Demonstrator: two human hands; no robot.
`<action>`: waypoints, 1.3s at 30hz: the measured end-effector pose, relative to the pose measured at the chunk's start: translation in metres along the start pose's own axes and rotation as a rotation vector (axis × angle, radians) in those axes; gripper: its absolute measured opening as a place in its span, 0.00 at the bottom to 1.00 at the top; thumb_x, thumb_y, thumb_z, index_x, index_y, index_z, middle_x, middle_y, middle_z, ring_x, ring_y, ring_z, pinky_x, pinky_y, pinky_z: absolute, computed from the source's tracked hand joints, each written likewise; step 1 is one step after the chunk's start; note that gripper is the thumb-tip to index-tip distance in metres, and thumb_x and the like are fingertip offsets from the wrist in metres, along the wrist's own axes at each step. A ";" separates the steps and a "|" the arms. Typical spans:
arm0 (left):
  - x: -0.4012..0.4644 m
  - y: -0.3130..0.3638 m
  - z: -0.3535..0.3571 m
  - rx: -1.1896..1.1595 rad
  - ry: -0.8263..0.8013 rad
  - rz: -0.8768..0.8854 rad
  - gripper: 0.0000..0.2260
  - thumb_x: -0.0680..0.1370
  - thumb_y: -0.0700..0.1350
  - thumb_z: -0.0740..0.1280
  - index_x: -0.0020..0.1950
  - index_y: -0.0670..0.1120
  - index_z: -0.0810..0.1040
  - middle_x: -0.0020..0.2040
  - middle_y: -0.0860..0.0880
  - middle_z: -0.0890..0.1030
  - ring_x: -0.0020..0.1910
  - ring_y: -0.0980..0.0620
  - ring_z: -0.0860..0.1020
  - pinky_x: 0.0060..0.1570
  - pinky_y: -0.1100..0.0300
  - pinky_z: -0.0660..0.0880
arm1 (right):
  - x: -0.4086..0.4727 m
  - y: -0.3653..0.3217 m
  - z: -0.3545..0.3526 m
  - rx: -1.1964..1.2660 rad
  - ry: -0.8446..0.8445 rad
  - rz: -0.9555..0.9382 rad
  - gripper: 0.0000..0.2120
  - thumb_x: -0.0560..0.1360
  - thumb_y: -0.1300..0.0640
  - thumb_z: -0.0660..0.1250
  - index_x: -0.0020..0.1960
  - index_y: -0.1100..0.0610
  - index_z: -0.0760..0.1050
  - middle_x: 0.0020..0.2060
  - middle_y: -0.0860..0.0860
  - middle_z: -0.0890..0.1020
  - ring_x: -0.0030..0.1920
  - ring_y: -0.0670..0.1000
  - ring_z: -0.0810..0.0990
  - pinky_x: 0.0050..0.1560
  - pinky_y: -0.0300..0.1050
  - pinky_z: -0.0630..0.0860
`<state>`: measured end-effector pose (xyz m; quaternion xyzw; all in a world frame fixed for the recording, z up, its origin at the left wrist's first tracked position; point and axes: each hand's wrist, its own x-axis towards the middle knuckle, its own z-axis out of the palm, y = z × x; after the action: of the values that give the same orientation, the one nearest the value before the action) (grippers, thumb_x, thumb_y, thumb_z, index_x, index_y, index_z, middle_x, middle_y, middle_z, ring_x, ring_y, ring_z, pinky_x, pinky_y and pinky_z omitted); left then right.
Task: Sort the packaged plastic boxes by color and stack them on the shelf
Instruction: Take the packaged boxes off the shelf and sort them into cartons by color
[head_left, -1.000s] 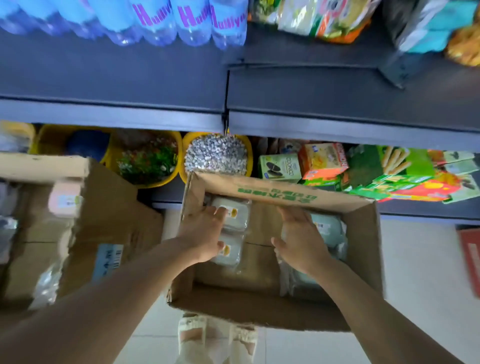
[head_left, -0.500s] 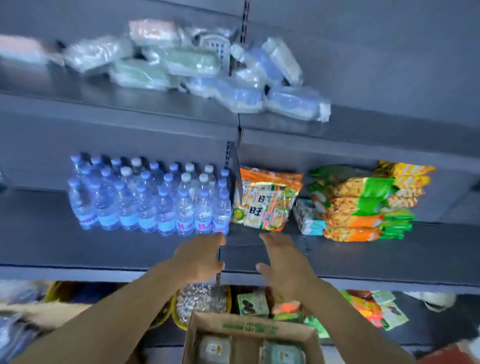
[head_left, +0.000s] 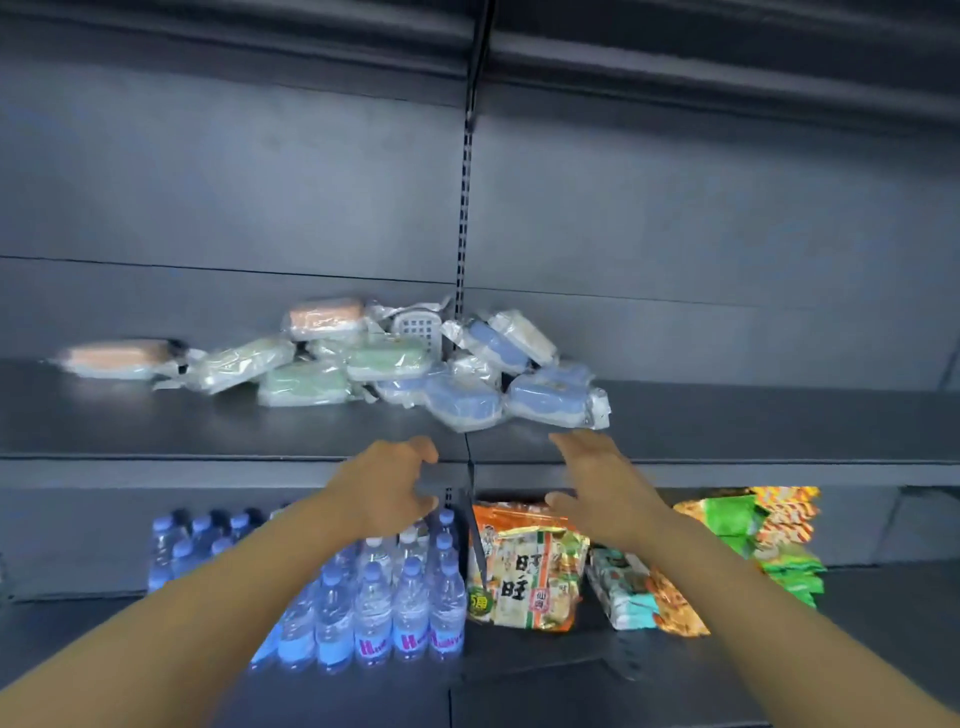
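Head view: both empty hands have risen from the cardboard carton to the dark metal upper shelf (head_left: 727, 415). The left hand (head_left: 387, 480) and right hand (head_left: 597, 475), fingers loosely spread, hover near the jumbled plastic-wrapped orange, green and blue boxes (head_left: 363, 364). Sorting likely begins now.

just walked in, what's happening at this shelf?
A person is reaching both bare arms up toward a jumbled heap of packaged plastic boxes on the upper shelf. The left hand and right hand are open and hold nothing, just short of the blue boxes at the heap's right end. Green boxes lie mid-heap, orange ones to the left; nothing is stacked by color yet. Water bottles and snack bags sit on the shelf below.
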<state>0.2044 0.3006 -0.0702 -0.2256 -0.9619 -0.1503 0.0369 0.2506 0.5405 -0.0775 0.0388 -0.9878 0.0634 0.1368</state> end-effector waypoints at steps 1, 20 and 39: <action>0.006 0.000 -0.003 0.002 0.025 0.004 0.21 0.76 0.49 0.67 0.67 0.48 0.68 0.57 0.49 0.78 0.59 0.48 0.75 0.58 0.52 0.73 | 0.005 0.004 -0.004 0.002 0.010 0.011 0.32 0.76 0.50 0.64 0.75 0.56 0.54 0.72 0.55 0.62 0.72 0.56 0.59 0.69 0.51 0.63; 0.169 -0.009 -0.005 0.426 0.049 0.182 0.38 0.72 0.34 0.64 0.77 0.53 0.50 0.78 0.49 0.51 0.76 0.48 0.54 0.70 0.53 0.61 | 0.173 0.094 0.012 0.126 -0.054 0.175 0.43 0.73 0.39 0.65 0.78 0.50 0.45 0.77 0.51 0.51 0.76 0.58 0.49 0.73 0.56 0.55; 0.191 -0.020 -0.013 0.296 -0.194 0.409 0.34 0.67 0.62 0.72 0.67 0.53 0.63 0.63 0.52 0.65 0.62 0.51 0.63 0.63 0.53 0.66 | 0.158 0.056 0.022 0.024 -0.157 0.382 0.40 0.70 0.38 0.67 0.71 0.54 0.53 0.67 0.55 0.66 0.68 0.59 0.65 0.64 0.52 0.65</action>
<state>0.0248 0.3606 -0.0368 -0.4207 -0.9068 0.0251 0.0067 0.0877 0.5834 -0.0611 -0.1429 -0.9840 0.0970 0.0445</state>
